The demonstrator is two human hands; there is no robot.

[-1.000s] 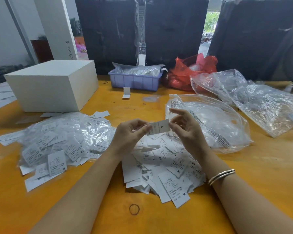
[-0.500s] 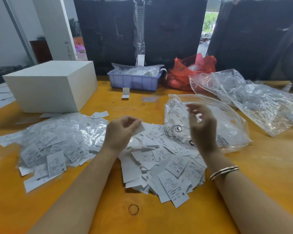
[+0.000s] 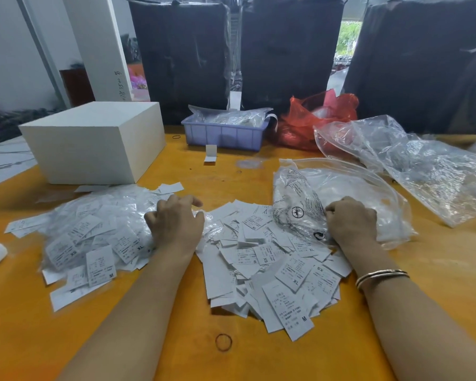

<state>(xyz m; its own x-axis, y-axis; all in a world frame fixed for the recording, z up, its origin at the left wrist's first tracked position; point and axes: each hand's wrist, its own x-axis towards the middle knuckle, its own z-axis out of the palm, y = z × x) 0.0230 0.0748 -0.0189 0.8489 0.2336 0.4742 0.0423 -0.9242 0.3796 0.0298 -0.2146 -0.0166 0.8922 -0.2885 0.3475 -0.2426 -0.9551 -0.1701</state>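
Observation:
A loose heap of white size labels (image 3: 272,268) lies on the orange table (image 3: 160,339) in front of me. To its left is a pile of labels in small clear sleeves (image 3: 94,237). My left hand (image 3: 176,226) rests on the right edge of that pile with its fingers curled down. What it holds, if anything, is hidden under the palm. My right hand (image 3: 352,224) sits on a clear zip bag with black print (image 3: 341,188), its fingers curled into the film. A bangle is on that wrist.
A white box (image 3: 94,141) stands at the back left. A purple bin (image 3: 223,133) and a red bag (image 3: 313,119) stand behind. Crumpled clear bags (image 3: 423,166) lie at the right. A rubber band (image 3: 223,341) lies near me, and black bundles line the far edge.
Both hands held one label up between them; they parted and dropped. The left went down onto the sleeved pile, the right onto the clear zip bag. The label is out of sight.

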